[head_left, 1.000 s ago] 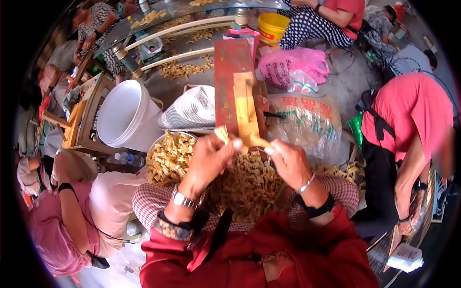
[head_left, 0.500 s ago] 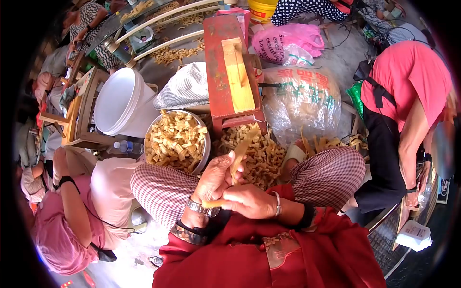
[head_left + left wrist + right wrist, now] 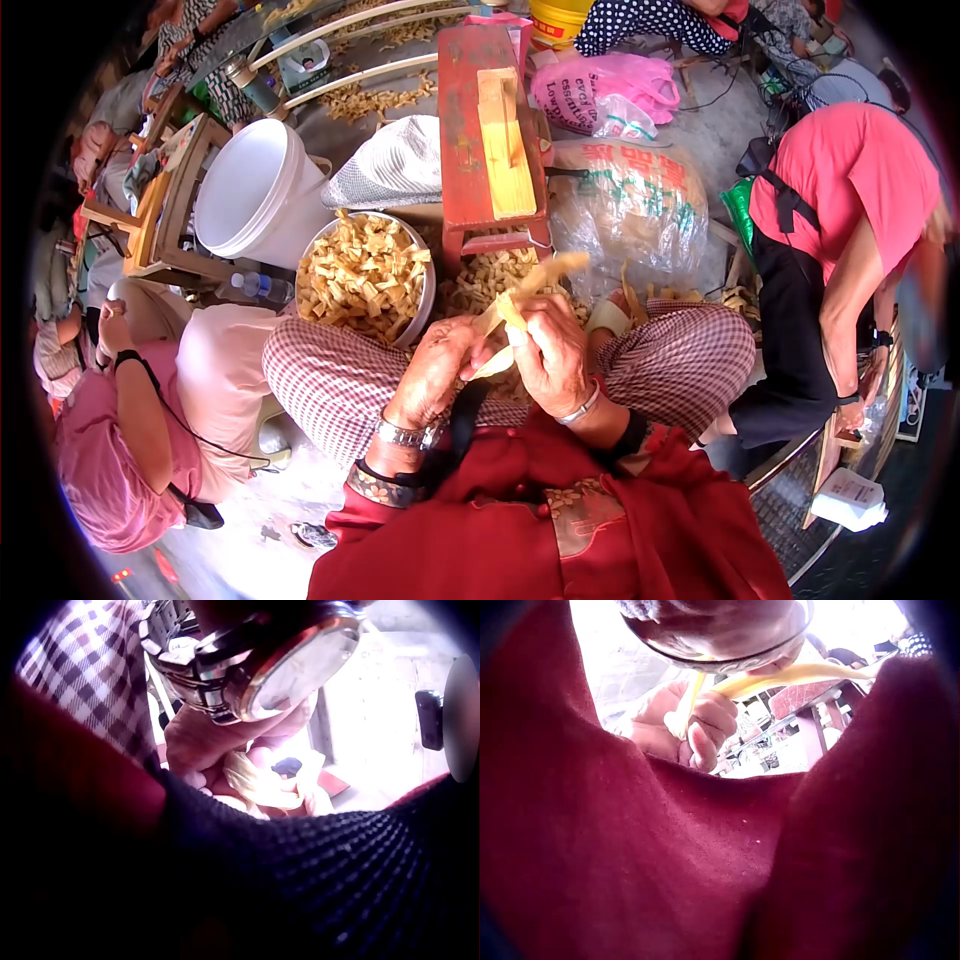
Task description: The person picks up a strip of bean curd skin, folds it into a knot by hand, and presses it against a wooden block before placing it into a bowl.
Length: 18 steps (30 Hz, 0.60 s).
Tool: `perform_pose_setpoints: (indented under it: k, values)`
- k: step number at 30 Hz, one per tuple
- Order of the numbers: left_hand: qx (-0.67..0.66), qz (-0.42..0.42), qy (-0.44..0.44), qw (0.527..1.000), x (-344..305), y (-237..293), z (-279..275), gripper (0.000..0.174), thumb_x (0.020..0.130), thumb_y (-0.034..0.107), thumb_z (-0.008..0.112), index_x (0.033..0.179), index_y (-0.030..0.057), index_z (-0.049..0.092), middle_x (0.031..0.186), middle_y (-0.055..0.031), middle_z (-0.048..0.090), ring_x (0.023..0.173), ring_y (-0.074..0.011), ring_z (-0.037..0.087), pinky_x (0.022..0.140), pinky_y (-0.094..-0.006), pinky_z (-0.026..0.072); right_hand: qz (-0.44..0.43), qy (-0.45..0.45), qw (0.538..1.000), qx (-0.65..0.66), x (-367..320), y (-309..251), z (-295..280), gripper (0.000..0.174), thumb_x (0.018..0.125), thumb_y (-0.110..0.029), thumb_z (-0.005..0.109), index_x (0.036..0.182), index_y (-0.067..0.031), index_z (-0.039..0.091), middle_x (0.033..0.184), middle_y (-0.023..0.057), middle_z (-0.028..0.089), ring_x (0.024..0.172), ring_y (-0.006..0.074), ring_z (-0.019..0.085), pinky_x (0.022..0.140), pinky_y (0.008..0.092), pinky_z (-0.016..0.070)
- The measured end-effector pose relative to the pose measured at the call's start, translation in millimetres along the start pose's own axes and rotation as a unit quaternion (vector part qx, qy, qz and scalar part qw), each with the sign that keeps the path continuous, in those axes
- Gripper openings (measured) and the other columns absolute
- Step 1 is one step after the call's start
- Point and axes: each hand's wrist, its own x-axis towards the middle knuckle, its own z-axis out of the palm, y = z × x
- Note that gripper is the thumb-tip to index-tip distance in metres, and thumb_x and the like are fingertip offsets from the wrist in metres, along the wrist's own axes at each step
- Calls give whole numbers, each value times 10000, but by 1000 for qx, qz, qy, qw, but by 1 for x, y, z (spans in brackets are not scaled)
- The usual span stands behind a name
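In the head view, my left hand (image 3: 438,362) and right hand (image 3: 556,352) work close together above my lap, both gripping one flat yellow strip (image 3: 548,270). The strip is looped and crossed between the fingers, with one end pointing up to the right and another lying between the hands. The right thumb and fingers pinch it at the crossing. In the left wrist view, the pale strip (image 3: 259,784) bends around the fingers; the right wrist view shows its long end (image 3: 795,675) stretching to the right. Beyond the hands lies a heap of short knotted yellow pieces (image 3: 490,280).
A white bowl (image 3: 430,300) full of knotted pieces stands beside my left knee. Straight ahead, a red bench (image 3: 465,130) carries a yellow strip stack (image 3: 508,150). Around are a white bucket (image 3: 245,200), a clear plastic sack (image 3: 630,220) and other people sitting or bending.
From beside the bench end, both hands have come back toward my lap with a strip. Since half a second ago, the right hand has moved up and right, and the strip is now looped across itself.
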Motion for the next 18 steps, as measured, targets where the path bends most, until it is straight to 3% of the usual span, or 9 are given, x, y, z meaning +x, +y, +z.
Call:
perform_pose_setpoints:
  k: [5,6,8,10,12,13,14,18]
  values:
    - [15,12,-13,1000,-1,-6,-4,234,870,126,438,654,54,490,612,12,456,521,-68,363,480,-217,278,-41,11,999,-14,5,-3,0,88,809,-49,588,887,-7,588,923,104,630,852,308,587,750,374,476]
    - [21,3,-22,1000,0,-7,-4,225,868,141,447,666,54,492,625,14,452,530,-67,360,483,-212,275,-28,9,1000,-1,6,0,2,85,848,-61,563,907,-3,581,856,101,625,807,255,610,718,356,487]
    - [35,2,-45,998,-1,-7,-6,213,868,152,477,686,45,504,661,2,467,564,-77,383,505,-212,298,191,-41,975,103,-1,0,4,100,880,-83,541,918,6,569,798,95,609,749,197,603,669,324,480]
    - [54,18,-72,996,-3,-2,-8,205,872,144,518,701,30,522,705,-26,504,614,-99,434,545,-223,351,393,-42,878,269,-3,-7,7,182,929,-151,504,898,22,554,707,75,575,644,101,555,576,265,437]
    - [243,214,-21,946,-4,3,-3,185,865,142,569,733,17,541,797,-67,531,692,-139,479,611,-245,399,361,-56,894,259,-10,5,11,216,923,-177,507,878,29,552,686,62,560,625,96,529,566,263,418]
    - [332,306,5,892,-6,7,0,179,862,142,595,748,10,550,843,-87,545,730,-160,502,644,-256,424,346,-63,901,255,-11,8,12,233,920,-190,509,868,33,551,675,55,553,615,94,516,561,262,409]
    - [403,367,24,838,-7,11,-1,125,833,105,640,810,6,569,964,-132,545,846,-245,546,731,-324,465,361,-87,889,268,-11,10,12,285,907,-226,504,823,41,551,643,56,523,610,100,499,558,270,403]
    - [426,404,44,808,-12,9,7,58,820,6,615,853,13,568,970,-151,561,850,-324,576,730,-372,484,370,-202,857,296,-2,13,-1,319,897,-242,490,781,51,543,655,108,552,605,141,509,581,308,414]
